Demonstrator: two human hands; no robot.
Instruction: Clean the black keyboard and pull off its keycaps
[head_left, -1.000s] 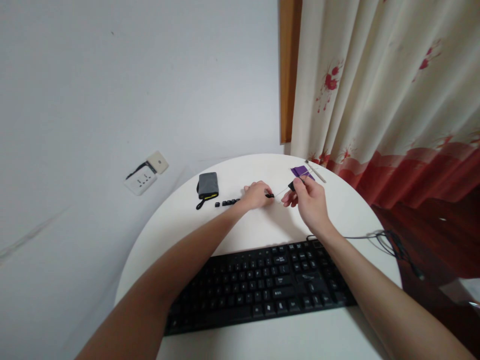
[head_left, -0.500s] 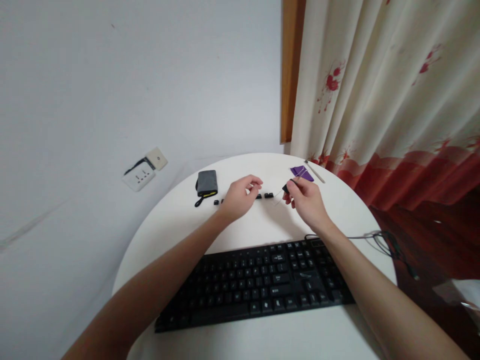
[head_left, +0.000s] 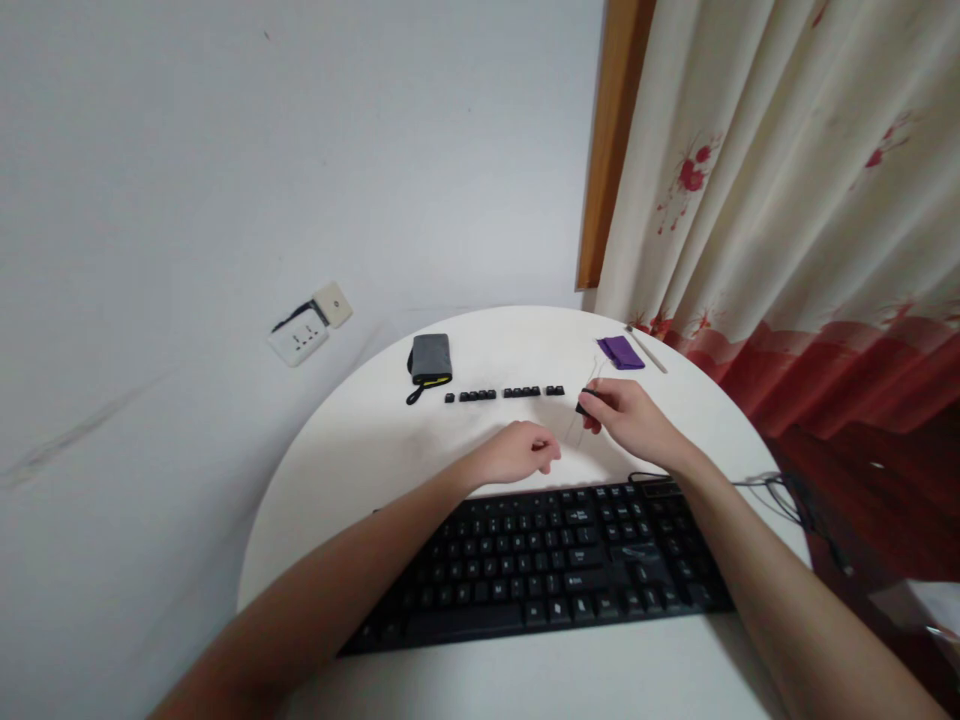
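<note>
In my right hand (head_left: pixel 609 408) is a keycap puller (head_left: pixel 587 402) with a black handle and thin wire loops sticking out at both ends. The fingers pinch its handle above the white table. My left hand (head_left: pixel 523 453) hovers just beyond the keyboard's back edge, fingers loosely curled, a gap beside the thumb, and no object visible in it. A black keyboard (head_left: pixel 517 565) lies in front of me, partly covered by both forearms. Small black keycaps (head_left: pixel 521 392) stand in a row behind the hands, set in separate groups.
A grey pouch (head_left: pixel 432 358) with a black loop lies at the back left. A purple pouch (head_left: pixel 621 352) and a slim brush-like stick (head_left: pixel 646 350) lie at the back right. The keyboard cable (head_left: pixel 784 500) hangs over the right edge of the round table (head_left: pixel 315 480).
My left hand has drawn back from the keycap row toward the keyboard, uncovering the row. My right hand has come slightly nearer, still gripping the puller, whose wires are now tilted more upright.
</note>
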